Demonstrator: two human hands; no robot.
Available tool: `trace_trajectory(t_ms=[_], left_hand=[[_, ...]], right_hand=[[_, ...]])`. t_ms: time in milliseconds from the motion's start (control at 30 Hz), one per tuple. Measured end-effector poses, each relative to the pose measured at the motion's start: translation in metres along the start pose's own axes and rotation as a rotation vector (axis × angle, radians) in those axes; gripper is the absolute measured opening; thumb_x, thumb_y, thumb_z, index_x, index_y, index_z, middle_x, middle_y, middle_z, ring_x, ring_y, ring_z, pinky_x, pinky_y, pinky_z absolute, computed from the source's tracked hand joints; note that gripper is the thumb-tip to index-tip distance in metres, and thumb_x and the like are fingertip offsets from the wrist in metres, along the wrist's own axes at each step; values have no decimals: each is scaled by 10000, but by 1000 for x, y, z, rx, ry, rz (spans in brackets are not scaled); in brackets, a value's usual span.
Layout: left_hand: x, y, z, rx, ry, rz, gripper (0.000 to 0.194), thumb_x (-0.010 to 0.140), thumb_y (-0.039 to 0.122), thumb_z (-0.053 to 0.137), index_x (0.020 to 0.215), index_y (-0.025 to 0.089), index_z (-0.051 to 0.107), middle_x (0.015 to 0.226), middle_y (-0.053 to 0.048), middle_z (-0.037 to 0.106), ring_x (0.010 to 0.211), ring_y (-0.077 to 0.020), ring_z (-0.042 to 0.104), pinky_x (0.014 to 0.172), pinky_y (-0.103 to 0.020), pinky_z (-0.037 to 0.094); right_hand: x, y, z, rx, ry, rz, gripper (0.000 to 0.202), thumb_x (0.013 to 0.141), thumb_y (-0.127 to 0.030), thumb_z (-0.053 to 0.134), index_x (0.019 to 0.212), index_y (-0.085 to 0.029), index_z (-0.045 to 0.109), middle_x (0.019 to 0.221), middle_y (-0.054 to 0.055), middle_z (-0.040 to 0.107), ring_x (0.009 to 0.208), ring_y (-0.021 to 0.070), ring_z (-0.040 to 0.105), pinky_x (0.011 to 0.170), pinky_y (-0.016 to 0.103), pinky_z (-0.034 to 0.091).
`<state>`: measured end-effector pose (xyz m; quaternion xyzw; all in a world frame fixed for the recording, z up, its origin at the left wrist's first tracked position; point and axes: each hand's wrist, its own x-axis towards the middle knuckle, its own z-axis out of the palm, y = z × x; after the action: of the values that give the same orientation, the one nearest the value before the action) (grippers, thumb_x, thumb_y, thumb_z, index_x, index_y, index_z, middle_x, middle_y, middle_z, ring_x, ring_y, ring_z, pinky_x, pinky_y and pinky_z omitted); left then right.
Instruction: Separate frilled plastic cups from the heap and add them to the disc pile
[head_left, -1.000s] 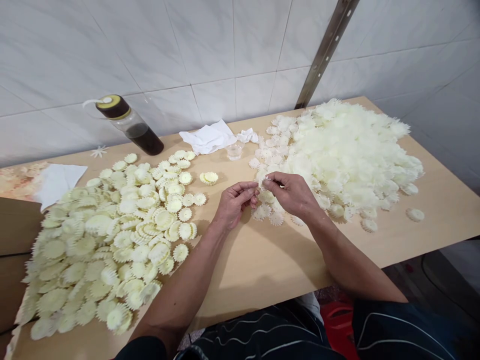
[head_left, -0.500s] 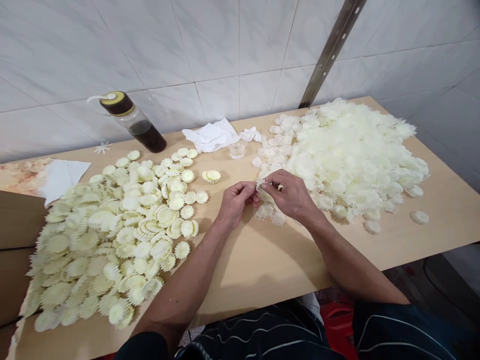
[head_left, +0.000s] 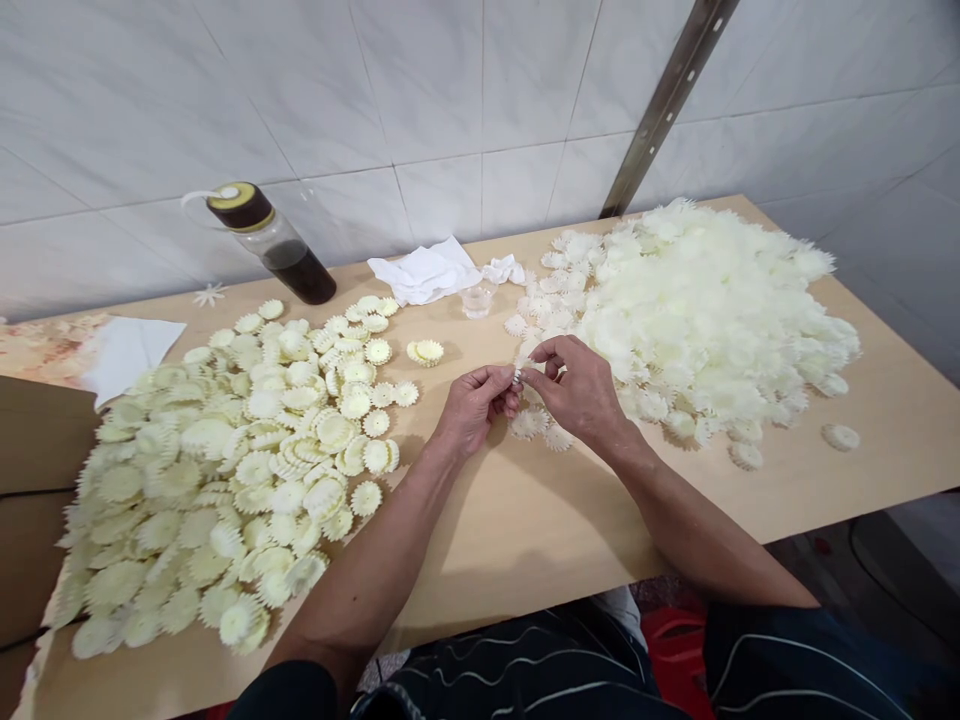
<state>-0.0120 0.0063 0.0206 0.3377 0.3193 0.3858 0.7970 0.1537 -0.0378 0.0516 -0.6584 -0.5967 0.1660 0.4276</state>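
Note:
My left hand (head_left: 480,402) pinches a small pale toothed disc (head_left: 517,377) between thumb and fingers, just above the table. Its edge shows at my fingertips; most of it is hidden. From the right, my right hand (head_left: 574,388) meets the same disc, its thumb and fingers closed at the piece. On the left lies a broad heap of cream discs with toothed rims (head_left: 225,480). A larger heap of fluffier, whiter toothed pieces (head_left: 705,310) covers the right side. A few flat whitish pieces (head_left: 536,422) lie right below my hands.
Behind my hands stand a small clear cup (head_left: 476,300) and crumpled white tissue (head_left: 426,272). A bottle of dark liquid (head_left: 296,265) leans at the back left. Two stacked discs (head_left: 425,352) lie apart on the wooden table (head_left: 525,530). A cardboard box (head_left: 45,470) is at the left edge.
The fingers of my right hand have shifted slightly on the disc, with the index finger lifted a little. My left hand stays in about the same place.

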Motion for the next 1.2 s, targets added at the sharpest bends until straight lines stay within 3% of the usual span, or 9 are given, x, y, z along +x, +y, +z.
trace_trajectory(t_ms=[133, 300, 500, 667, 867, 1200], left_hand=[[0, 0, -1, 1, 13, -5, 488, 665, 491, 1019, 806, 120, 735, 740, -31, 686, 559, -88, 590, 506, -229, 439], [0, 0, -2, -5, 6, -4, 490, 670, 504, 1014, 815, 122, 742, 757, -32, 689, 557, -86, 587, 495, -228, 437], [0, 0, -2, -2, 8, 3, 469, 682, 497, 1010, 791, 132, 737, 739, -24, 686, 554, -85, 586, 489, -224, 440], [1, 1, -3, -46, 38, 17, 494, 711, 543, 983, 798, 125, 735, 725, -33, 688, 539, -95, 594, 483, -235, 451], [2, 3, -5, -62, 41, -2, 529, 708, 566, 978, 900, 114, 783, 751, -29, 689, 552, -97, 614, 482, -228, 463], [0, 4, 0, 42, 23, 34, 485, 646, 506, 1021, 799, 130, 755, 715, -13, 661, 569, -95, 591, 501, -233, 448]], right_hand=[[2, 0, 0, 99, -68, 105, 189, 848, -368, 780, 959, -229, 714, 875, 42, 745, 759, 204, 667, 701, 346, 538], [4, 1, 0, 134, -37, 153, 329, 805, -427, 833, 1026, -213, 718, 948, 67, 770, 779, 201, 677, 696, 339, 553], [7, -5, -6, 192, -164, 169, 213, 848, -419, 761, 863, -209, 734, 794, 38, 759, 702, 186, 662, 657, 317, 523], [6, -11, -10, 166, -176, 126, 239, 885, -440, 746, 801, -216, 732, 748, 20, 733, 693, 184, 644, 661, 317, 491], [2, -7, -7, 100, -143, 27, 161, 944, -335, 689, 861, -226, 776, 843, 37, 769, 763, 199, 662, 707, 329, 497], [3, 4, 0, 96, -52, -60, 81, 913, -267, 770, 846, -232, 800, 910, 56, 758, 777, 199, 683, 715, 340, 534]])
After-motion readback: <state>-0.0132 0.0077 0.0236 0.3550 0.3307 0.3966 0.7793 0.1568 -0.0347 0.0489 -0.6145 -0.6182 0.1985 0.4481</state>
